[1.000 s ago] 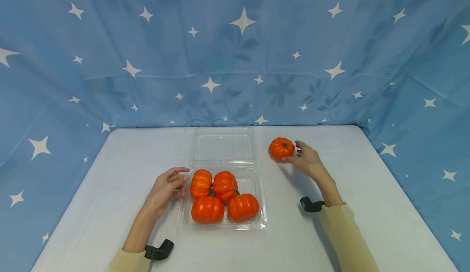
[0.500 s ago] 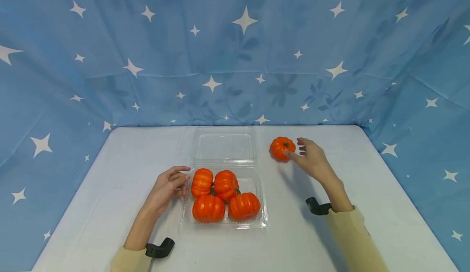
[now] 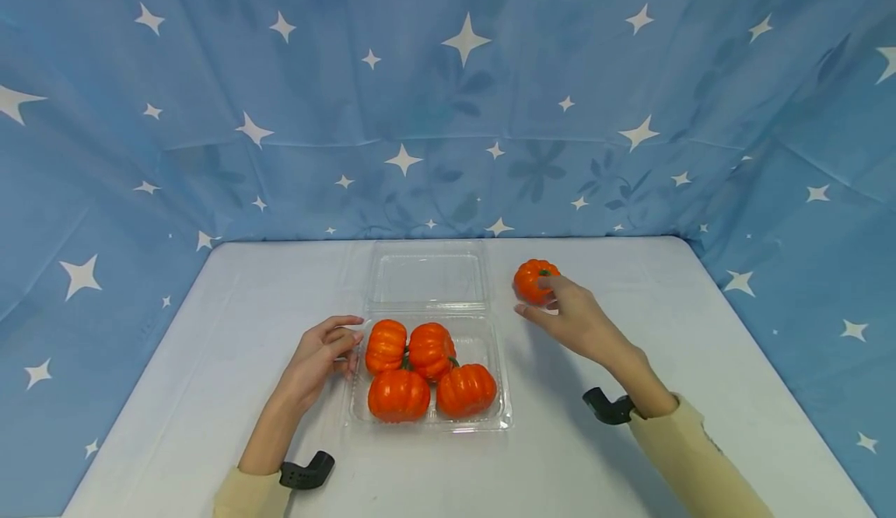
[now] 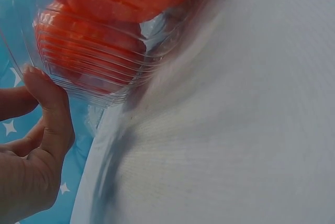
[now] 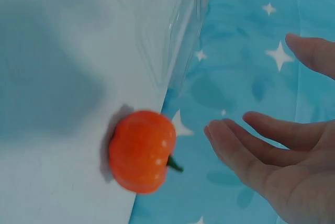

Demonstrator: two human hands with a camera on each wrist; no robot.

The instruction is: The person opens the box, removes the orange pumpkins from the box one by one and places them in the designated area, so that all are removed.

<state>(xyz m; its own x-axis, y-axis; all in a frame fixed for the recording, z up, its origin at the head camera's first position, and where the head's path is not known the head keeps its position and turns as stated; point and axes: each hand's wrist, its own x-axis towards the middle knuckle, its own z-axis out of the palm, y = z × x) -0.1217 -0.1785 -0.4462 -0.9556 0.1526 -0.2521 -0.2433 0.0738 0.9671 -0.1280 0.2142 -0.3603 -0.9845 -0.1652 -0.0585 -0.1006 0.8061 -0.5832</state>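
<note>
Four-sided and clear, a plastic clamshell box lies unfolded with several orange toy pumpkins in its base. My left hand is at the box's left rim; in the left wrist view a fingertip meets the plastic edge. Beyond the box to the right, one more toy pumpkin with a green stem sits on the table. My right hand hovers beside it, its fingers overlapping the pumpkin in the head view. The right wrist view shows a gap between that pumpkin and the spread fingers.
The transparent lid lies flat behind the base, toward the back edge of the white table. A blue curtain with white stars hangs around the back and sides. Dark wrist cameras sit on both arms.
My right hand first drew slightly right from the pumpkin, then shifted left and nearer, across its front right side. The pumpkin stays put. My left hand keeps its place at the rim.
</note>
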